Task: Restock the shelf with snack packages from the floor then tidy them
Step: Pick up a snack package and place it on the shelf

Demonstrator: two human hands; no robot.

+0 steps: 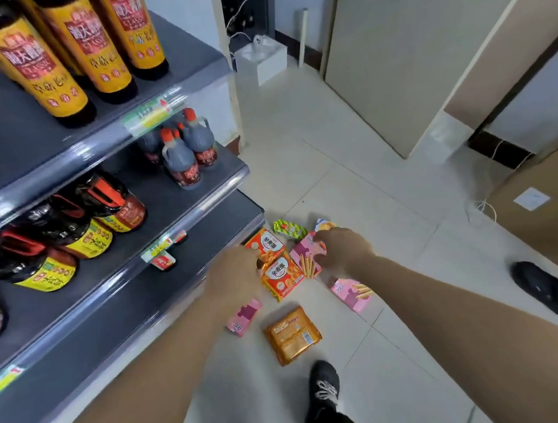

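On the tiled floor [353,176], nearest the viewer, lies an amber packet [292,335]; slightly farther out it is flanked by a shelf-side pink box [244,316] and an outer pink box [351,293] beneath the right forearm. Beyond these, the right hand [342,249] grips a third pink box [304,255], fingers curled over its far edge. The left hand [236,274] is at the left edge of two orange packs [282,276], its fingers too blurred to tell, with a green packet [288,229] farthest, all beside the dark bottom shelf [110,318].
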